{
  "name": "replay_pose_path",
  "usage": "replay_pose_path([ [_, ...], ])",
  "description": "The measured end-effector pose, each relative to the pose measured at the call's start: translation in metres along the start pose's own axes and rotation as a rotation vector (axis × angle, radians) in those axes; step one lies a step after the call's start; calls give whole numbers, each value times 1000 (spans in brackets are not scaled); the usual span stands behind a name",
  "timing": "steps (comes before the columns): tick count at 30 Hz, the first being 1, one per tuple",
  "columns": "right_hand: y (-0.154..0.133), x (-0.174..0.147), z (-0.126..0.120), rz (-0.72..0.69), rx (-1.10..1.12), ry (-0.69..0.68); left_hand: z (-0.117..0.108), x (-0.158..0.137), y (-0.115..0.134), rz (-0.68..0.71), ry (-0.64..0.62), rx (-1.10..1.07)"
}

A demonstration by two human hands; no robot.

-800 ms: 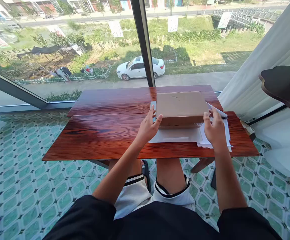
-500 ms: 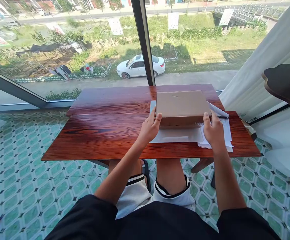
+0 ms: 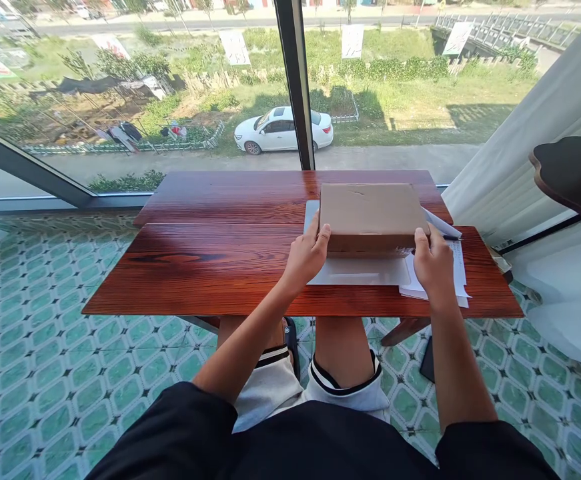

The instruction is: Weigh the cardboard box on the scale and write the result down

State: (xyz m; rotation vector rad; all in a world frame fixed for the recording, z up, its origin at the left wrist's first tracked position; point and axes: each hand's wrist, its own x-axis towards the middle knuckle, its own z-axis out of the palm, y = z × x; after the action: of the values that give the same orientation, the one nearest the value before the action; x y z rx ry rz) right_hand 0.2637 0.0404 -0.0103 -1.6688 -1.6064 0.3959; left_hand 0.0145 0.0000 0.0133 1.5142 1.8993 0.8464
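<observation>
Presently, one cardboard box [image 3: 375, 210], brown, oblong, top flaps closed, at the right half of a reddish wooden counter [image 3: 195, 267]. Some printing low on its front side, too small to read.

Left hand [image 3: 306, 257]: grasping the box at its left end, thumb on the front near the corner. Right hand [image 3: 434, 260]: grasping the opposite end, thumb at the front right corner. No other thing held.

Under the box: one flat grey sheet-like item [image 3: 360, 272], showing at front and left. Whether the box rests on it or is slightly raised cannot be told. Beside, to the right: loose white papers [image 3: 457, 267], one with writing, and a dark pen [image 3: 453, 238] lying on them.

Progress, as judged: a two-handed hold on the box is done; opening is not, the top being closed. Left undone also: the box is not yet let go, and its contents are unseen.
</observation>
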Motion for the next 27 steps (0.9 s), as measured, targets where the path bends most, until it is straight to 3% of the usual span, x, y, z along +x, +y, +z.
replay_pose_path([
  [10, -12, -7, -6, -26, 14, 40, -9, -1, -1, 31, 29, -44],
  [19, -35, -17, -6, -133, 22, 32, -38, -6, -6, 57, 93, -102],
  [27, -57, -27, 4, -146, 67, -46, -61, -17, -24, 31, 163, -81],
])
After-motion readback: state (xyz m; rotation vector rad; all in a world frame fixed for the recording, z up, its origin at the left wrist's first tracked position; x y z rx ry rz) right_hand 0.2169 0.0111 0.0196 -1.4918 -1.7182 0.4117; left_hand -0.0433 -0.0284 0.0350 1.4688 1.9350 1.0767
